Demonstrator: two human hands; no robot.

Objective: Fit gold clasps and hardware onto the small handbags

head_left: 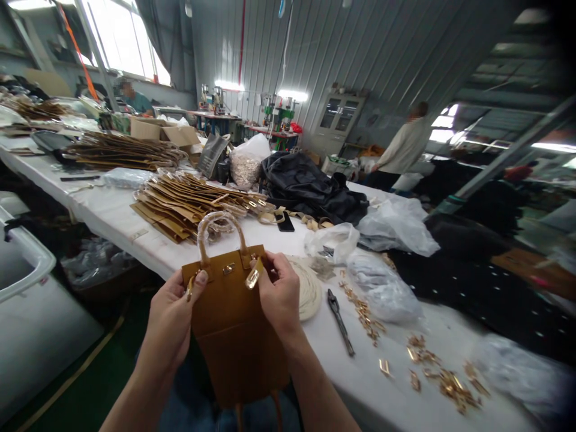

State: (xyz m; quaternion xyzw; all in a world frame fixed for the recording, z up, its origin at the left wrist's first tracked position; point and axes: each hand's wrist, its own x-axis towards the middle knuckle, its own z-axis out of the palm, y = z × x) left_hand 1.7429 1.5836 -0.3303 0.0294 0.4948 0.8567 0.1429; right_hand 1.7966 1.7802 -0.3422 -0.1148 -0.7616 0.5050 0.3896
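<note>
A brown handbag panel [234, 324] hangs in front of me, with a plastic-wrapped curved handle [221, 217] at its top and a gold turn lock [229, 269] in the middle. At its upper left corner my left hand [173, 306] grips the edge, thumb pressed near a small strap end. On the upper right, my right hand [279, 291] pinches a short brown strap with a gold metal plate [253, 276] at its tip. More handle ends dangle from the panel's bottom edge.
On the white table [315, 360] lie dark pliers [341, 323], scattered gold fittings [454, 384], a coil of cream cord [308, 291], a phone [285, 221] and plastic bags [382, 288]. Stacked brown panels [180, 207] lie beyond. A white bin [36, 324] stands left. Another person [402, 147] stands far right.
</note>
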